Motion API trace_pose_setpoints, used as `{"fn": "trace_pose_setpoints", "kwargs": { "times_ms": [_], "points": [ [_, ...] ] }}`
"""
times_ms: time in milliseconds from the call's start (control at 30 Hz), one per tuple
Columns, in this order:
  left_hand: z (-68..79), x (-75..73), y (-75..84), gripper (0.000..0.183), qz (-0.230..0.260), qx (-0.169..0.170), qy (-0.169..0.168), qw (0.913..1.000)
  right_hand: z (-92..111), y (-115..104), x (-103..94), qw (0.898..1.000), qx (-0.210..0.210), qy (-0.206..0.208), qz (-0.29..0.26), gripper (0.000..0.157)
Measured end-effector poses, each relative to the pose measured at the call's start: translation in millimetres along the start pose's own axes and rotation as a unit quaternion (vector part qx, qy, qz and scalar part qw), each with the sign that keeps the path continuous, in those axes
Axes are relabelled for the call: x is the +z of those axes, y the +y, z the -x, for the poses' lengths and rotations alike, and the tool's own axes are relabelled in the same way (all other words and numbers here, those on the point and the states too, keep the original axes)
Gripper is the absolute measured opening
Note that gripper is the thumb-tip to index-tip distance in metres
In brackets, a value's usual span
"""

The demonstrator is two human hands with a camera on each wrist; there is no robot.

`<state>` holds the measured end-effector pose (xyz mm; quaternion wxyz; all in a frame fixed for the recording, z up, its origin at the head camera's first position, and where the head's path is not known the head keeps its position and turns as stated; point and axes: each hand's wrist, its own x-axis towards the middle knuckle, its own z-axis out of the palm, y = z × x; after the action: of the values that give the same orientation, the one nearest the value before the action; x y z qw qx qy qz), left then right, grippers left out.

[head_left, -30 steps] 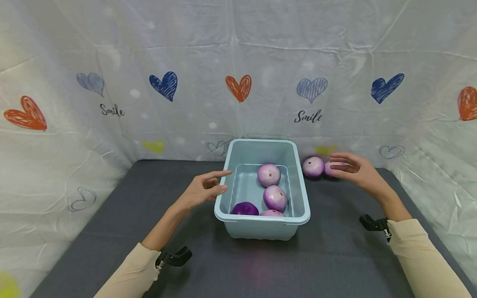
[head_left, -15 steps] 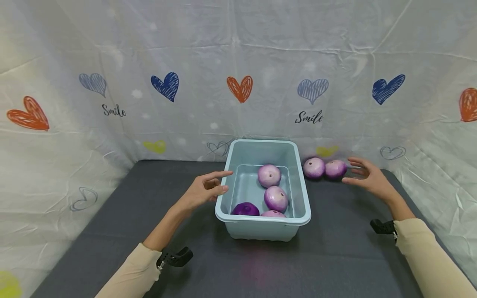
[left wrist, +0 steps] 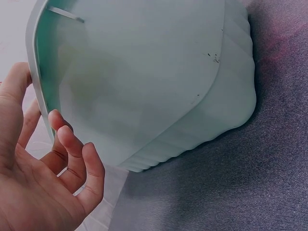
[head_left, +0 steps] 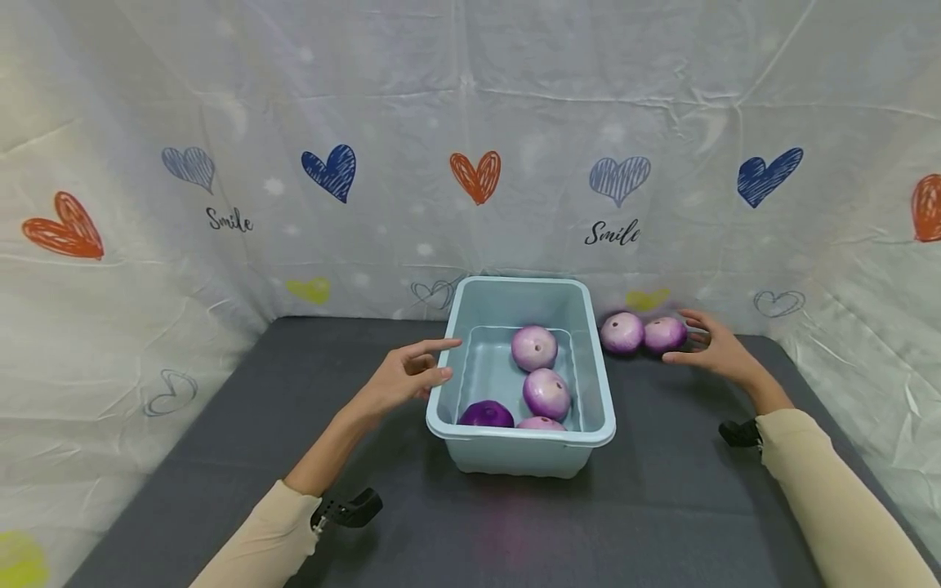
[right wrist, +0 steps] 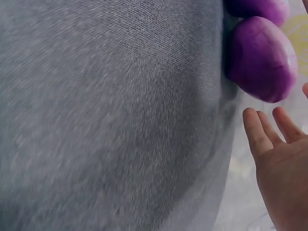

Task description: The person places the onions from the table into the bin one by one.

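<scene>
Here, the right hand (head_left: 719,356), fingers parted and holding nothing, is just beside the nearer of two onions (head_left: 665,335) lying side by side on the table (head_left: 662,498), right of the bin (head_left: 520,436). Four more onions (head_left: 547,394) sit inside. The left hand (head_left: 397,378), relaxed and gripping nothing, stretches its index finger over the bin's left rim.

In the head view, the tub's (head_left: 520,452) front rim hides the lower parts of the dark onion (head_left: 486,414) and the pale onion (head_left: 541,424) beside it; the right edge cuts a red heart (head_left: 928,208). In the left wrist view, the tub's wall conceals the onions inside, and the left hand (left wrist: 53,183) is cropped. The right wrist view crops the right hand (right wrist: 286,168) and the far onion (right wrist: 264,8).
</scene>
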<state>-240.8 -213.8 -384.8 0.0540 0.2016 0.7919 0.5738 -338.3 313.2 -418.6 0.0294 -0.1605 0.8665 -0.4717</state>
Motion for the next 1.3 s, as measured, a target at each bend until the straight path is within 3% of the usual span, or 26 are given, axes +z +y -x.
{"fn": "trace_pose_setpoints", "kwargs": {
  "times_ms": [233,467,800,1067,1300],
  "points": [
    [-0.7,2.5,-1.5,0.047,0.000,-0.004,0.001,1.0000,-9,5,3.0,1.000,0.013,0.010,0.017,0.089],
    [-1.5,3.1,-1.1,0.047,-0.006,-0.003,0.003,1.0000,-14,11,6.3,0.999,0.007,0.031,0.025,0.075],
    [-0.8,2.9,0.0,0.047,-0.004,0.001,0.005,1.0000,-10,16,8.3,0.997,0.006,0.064,0.029,0.068],
    [-0.8,1.4,-1.5,0.048,-0.001,0.004,0.004,1.0000,-1,18,7.6,0.995,0.010,0.097,-0.023,0.066],
    [-0.6,1.2,-1.8,0.048,-0.005,0.006,0.007,0.9999,3,11,6.7,0.993,0.017,0.095,-0.064,0.071]
  ]
}}
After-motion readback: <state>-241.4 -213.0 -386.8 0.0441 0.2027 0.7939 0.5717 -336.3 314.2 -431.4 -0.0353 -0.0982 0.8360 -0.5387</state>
